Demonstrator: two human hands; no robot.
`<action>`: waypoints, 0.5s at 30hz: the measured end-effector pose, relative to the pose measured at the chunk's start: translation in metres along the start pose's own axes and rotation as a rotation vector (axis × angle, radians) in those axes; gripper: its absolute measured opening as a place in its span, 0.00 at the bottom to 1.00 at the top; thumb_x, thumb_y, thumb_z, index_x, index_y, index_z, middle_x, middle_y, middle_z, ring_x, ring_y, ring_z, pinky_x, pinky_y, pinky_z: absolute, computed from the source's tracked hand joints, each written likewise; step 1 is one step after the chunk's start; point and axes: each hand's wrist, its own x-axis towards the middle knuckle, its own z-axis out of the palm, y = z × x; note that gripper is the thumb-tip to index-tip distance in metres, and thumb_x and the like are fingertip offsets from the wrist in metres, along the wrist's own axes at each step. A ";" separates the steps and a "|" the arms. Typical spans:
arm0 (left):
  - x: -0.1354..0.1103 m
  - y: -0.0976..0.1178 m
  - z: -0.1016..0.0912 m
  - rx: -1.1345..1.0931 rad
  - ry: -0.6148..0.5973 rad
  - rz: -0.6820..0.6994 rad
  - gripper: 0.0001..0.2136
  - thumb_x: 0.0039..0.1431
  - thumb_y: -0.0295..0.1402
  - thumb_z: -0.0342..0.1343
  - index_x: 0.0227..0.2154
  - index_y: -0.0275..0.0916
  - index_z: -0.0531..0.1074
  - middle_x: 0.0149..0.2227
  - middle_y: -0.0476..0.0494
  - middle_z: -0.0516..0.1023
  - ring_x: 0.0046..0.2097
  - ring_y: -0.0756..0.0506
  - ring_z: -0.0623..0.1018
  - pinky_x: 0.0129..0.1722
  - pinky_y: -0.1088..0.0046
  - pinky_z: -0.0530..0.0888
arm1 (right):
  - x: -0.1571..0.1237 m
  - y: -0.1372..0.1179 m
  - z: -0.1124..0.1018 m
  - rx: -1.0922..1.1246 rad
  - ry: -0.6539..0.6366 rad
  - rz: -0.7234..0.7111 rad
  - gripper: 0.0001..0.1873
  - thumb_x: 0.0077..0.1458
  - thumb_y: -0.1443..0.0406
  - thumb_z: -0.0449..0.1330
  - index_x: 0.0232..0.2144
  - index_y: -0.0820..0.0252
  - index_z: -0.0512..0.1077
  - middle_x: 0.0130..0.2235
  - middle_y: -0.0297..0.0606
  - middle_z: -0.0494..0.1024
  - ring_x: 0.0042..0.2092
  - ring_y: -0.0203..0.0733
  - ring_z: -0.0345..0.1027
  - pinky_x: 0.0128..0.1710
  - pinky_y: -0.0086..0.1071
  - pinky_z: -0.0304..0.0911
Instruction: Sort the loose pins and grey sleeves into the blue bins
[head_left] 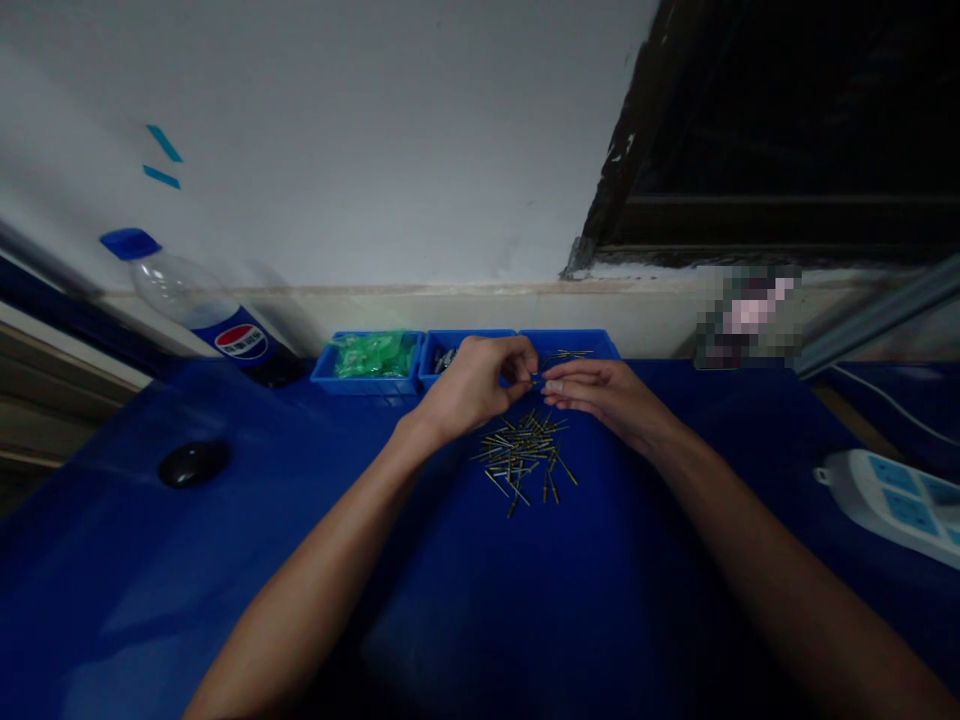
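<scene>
My left hand (480, 378) is closed in a pinch, thumb and fingertips together around a tiny part mostly hidden by them. Facing it, my right hand (604, 395) also has its fingertips pressed together, almost meeting the left ones. What it pinches is too small to name. Just below both hands lies a loose pile of thin metal pins (521, 445), brass-coloured and silvery, some with a thicker section. Behind the right fingers is a blue bin (600, 342) with a few similar pins in it. A middle blue bin (471, 334), partly covered by my left hand, contains small silvery parts.
A left blue bin (322, 370) holds green plastic packets (375, 355). A cola bottle (202, 310) leans by the wall. On the blue table (480, 620) are a black mouse (193, 464) and, at right, a white power strip (889, 495). A wall (390, 150) bounds the back.
</scene>
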 end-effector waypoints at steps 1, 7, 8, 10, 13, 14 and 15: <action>0.000 0.000 0.000 -0.005 0.004 0.003 0.06 0.55 0.22 0.57 0.35 0.35 0.76 0.33 0.47 0.82 0.34 0.50 0.80 0.37 0.74 0.75 | 0.000 0.000 0.001 0.012 0.009 -0.002 0.12 0.44 0.60 0.76 0.34 0.52 0.85 0.36 0.40 0.87 0.41 0.48 0.82 0.50 0.46 0.74; 0.000 -0.006 -0.004 0.115 -0.127 -0.030 0.08 0.55 0.21 0.60 0.37 0.35 0.76 0.34 0.46 0.82 0.36 0.49 0.80 0.38 0.73 0.74 | 0.005 -0.002 0.002 -0.023 0.118 -0.081 0.10 0.43 0.60 0.76 0.32 0.52 0.84 0.34 0.39 0.86 0.38 0.47 0.81 0.50 0.47 0.75; -0.001 -0.009 -0.004 0.179 -0.184 -0.046 0.08 0.55 0.21 0.61 0.38 0.35 0.77 0.35 0.46 0.82 0.36 0.48 0.80 0.39 0.73 0.74 | 0.005 -0.003 0.000 -0.046 0.156 -0.115 0.11 0.44 0.60 0.75 0.33 0.53 0.84 0.35 0.39 0.86 0.39 0.47 0.81 0.50 0.47 0.75; -0.002 -0.014 -0.004 0.307 -0.313 -0.071 0.11 0.55 0.19 0.61 0.40 0.35 0.79 0.37 0.43 0.84 0.39 0.46 0.81 0.42 0.72 0.74 | 0.006 -0.005 -0.005 -0.073 0.238 -0.180 0.14 0.46 0.59 0.75 0.36 0.54 0.84 0.37 0.40 0.87 0.41 0.48 0.82 0.50 0.46 0.75; -0.005 -0.020 0.000 0.403 -0.471 -0.103 0.16 0.54 0.17 0.60 0.44 0.37 0.80 0.43 0.41 0.85 0.45 0.45 0.81 0.47 0.71 0.73 | 0.007 -0.008 -0.014 -0.062 0.318 -0.211 0.18 0.47 0.59 0.74 0.42 0.54 0.82 0.40 0.41 0.88 0.43 0.49 0.82 0.48 0.46 0.75; -0.006 -0.021 0.002 0.405 -0.508 -0.122 0.17 0.54 0.17 0.59 0.45 0.37 0.80 0.44 0.41 0.85 0.46 0.45 0.81 0.47 0.71 0.73 | 0.007 -0.009 -0.016 -0.056 0.323 -0.206 0.19 0.48 0.59 0.74 0.43 0.54 0.82 0.41 0.41 0.88 0.43 0.49 0.82 0.48 0.45 0.75; -0.006 -0.021 0.005 0.398 -0.536 -0.146 0.18 0.54 0.16 0.59 0.46 0.38 0.79 0.43 0.41 0.85 0.44 0.45 0.81 0.45 0.72 0.72 | 0.006 -0.010 -0.018 -0.055 0.321 -0.199 0.18 0.48 0.59 0.74 0.43 0.54 0.82 0.41 0.41 0.88 0.42 0.48 0.83 0.47 0.45 0.75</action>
